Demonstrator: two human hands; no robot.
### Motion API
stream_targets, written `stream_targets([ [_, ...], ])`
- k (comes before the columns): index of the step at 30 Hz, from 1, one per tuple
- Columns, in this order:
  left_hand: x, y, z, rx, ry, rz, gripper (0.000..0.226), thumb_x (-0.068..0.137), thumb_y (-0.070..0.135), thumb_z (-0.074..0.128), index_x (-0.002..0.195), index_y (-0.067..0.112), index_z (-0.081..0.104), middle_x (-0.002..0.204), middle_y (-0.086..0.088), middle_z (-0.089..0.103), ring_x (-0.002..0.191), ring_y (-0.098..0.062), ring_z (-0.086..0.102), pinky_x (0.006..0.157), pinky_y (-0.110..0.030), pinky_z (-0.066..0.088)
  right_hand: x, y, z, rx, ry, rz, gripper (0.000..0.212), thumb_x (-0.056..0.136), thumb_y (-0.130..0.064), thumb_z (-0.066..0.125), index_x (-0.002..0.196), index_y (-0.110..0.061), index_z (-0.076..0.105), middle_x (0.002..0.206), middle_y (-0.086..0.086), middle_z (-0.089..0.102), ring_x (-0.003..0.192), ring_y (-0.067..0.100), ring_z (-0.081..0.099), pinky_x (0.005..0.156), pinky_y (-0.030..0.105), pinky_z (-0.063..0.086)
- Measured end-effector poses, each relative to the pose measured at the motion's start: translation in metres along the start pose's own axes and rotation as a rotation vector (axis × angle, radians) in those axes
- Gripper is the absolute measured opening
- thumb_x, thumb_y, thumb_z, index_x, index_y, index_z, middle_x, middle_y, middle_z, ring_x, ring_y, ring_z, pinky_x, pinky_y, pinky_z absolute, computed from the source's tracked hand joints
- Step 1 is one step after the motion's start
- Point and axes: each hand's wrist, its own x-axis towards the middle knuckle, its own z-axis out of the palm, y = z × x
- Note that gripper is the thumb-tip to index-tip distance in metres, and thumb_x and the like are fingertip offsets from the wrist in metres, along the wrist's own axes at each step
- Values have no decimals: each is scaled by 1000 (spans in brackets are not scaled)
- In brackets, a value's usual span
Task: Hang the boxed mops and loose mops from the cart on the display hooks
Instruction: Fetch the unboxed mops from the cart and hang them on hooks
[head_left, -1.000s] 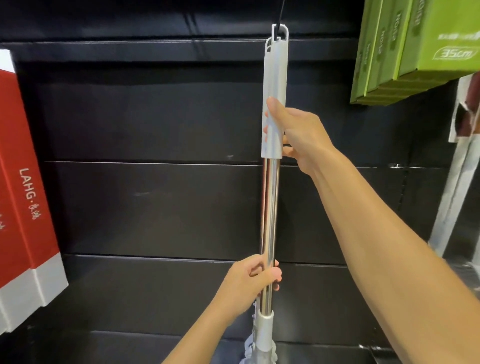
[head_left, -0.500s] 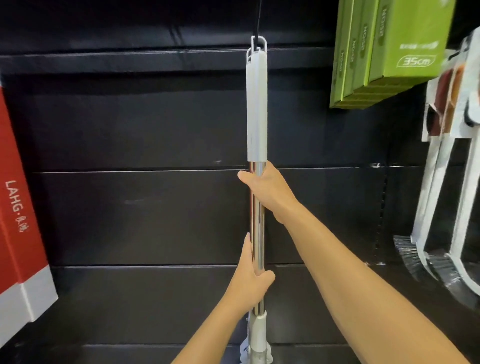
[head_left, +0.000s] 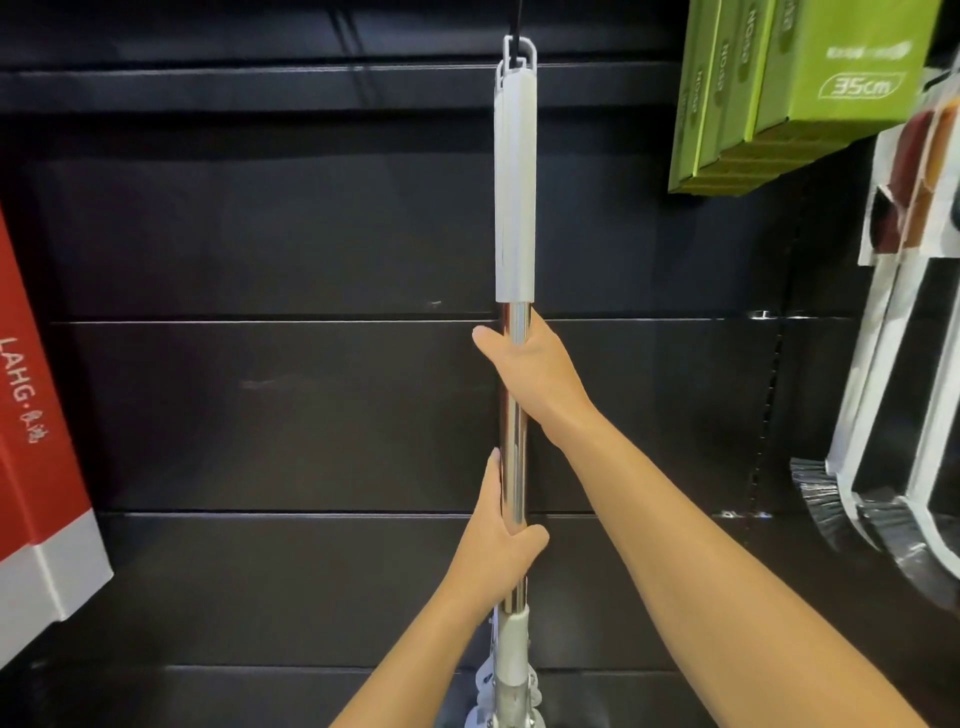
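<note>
Well, head view: the camera is tipped up at a black panelled wall (head_left: 260, 415), and both bare arms reach up the middle of it.
Loose mop: the loose mop (head_left: 513, 234) hangs upright, dead centre, running through both hands. Its top end is above the right hand; its bottom end is below the left and runs off the lower edge.
Hanging loop: right at the top, well above the right hand, the hanging loop (head_left: 523, 49) sits over the black display hook (head_left: 518, 18). The hook's upper part runs out of frame.
Grey grip: the grey grip (head_left: 514, 156) ends just above the right hand, with a short stretch of bare steel pole (head_left: 513, 447) showing between them.
Right hand: the right hand (head_left: 524, 369) is curled round the pole, grasping it just under the grip.
Left hand: lower down, the left hand (head_left: 501, 535) grasps the same pole — one digit laid straight up its left side, another hooked across the front.
White collar: the white collar (head_left: 511, 644) is just below the left hand, and the fittings under it are partly hidden by the left forearm.
Green boxes: a row of green boxes (head_left: 810, 93) hangs up and to the right of the right hand.
White brushes: white-handled brushes (head_left: 872, 415) hang further right of both hands, bristles at the bottom.
Red box: far to the left of the left hand is a red box (head_left: 36, 441) with a white base — lettered LAHG.
</note>
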Motion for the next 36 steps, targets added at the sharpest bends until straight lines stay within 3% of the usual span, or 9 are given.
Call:
stream_targets([
  [5,5,-2,-1,-32,-36,-19,110,83,9,62,159,54,-5,168,15,20,96,28,53,76,-5,42,-4,16,0,73,-126,105,77,97,-44,66,160,-31,24,153,-6,43,138,21,47,110,45,43],
  [10,7,-1,1,-47,-55,-59,108,88,0,55,161,48,-9,155,18,26,61,34,47,59,5,40,-1,19,-4,132,-197,120,58,100,-42,64,150,-33,35,128,-13,45,114,11,47,101,37,41],
  [12,7,-2,2,-46,-52,-56,109,86,1,55,160,51,-9,159,20,22,82,36,50,66,1,43,0,19,-5,149,-198,132,56,100,-42,64,148,-32,38,127,-12,47,115,12,47,104,39,42],
  [15,3,3,3,-18,-51,-48,112,81,6,57,156,59,-7,168,25,11,132,8,44,90,-11,39,0,20,-6,161,-199,138,52,99,-43,64,144,-32,40,125,-12,49,115,13,50,106,43,43],
  [19,2,8,4,-19,-65,-66,111,86,3,59,159,53,-8,166,23,13,108,23,48,76,-3,40,-3,19,-7,153,-171,128,53,99,-45,65,144,-32,40,127,-12,50,116,14,51,107,44,45],
  [21,1,10,5,-9,-63,-69,110,87,4,60,160,51,-7,168,22,12,113,17,47,73,-2,40,-5,19,-7,141,-152,115,54,99,-47,64,144,-31,41,129,-10,50,118,15,52,107,44,46],
  [24,-3,12,6,-10,-39,-52,109,86,6,61,160,52,-4,168,23,13,128,10,44,90,-7,39,-9,21,-6,100,-128,106,58,98,-50,63,148,-30,40,137,-8,52,123,16,53,104,43,48],
  [29,-10,-8,9,42,-32,-46,112,79,16,65,155,60,-4,169,24,11,144,-25,46,114,-38,45,-24,42,-2,-54,-155,111,66,97,-49,62,152,-26,36,144,-2,51,127,21,56,102,42,53],
  [36,-27,-39,25,9,18,-168,88,89,9,58,162,35,17,160,3,40,142,-18,43,103,-28,36,-47,65,6,-148,-199,125,80,97,-42,60,162,-32,14,158,-1,41,138,25,50,112,50,48],
])
